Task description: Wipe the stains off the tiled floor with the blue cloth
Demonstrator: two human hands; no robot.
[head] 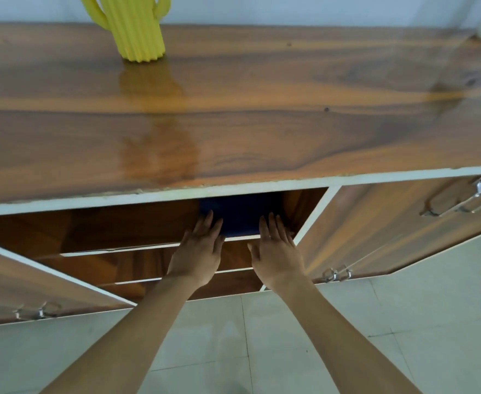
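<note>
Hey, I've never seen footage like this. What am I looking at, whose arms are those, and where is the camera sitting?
There is no machine here. A person wears a wide-angle camera on the head, so this single picture looks forward and down along their own bare arms. The left hand and the right hand reach into an open wooden cabinet, fingers straight, laid on a blue cloth that lies on the upper shelf. Neither hand grips it yet. The cabinet doors stand open on both sides. On top stands a yellow cactus-shaped ornament. Below is the pale tiled floor that the cloth is meant to wipe.
</note>
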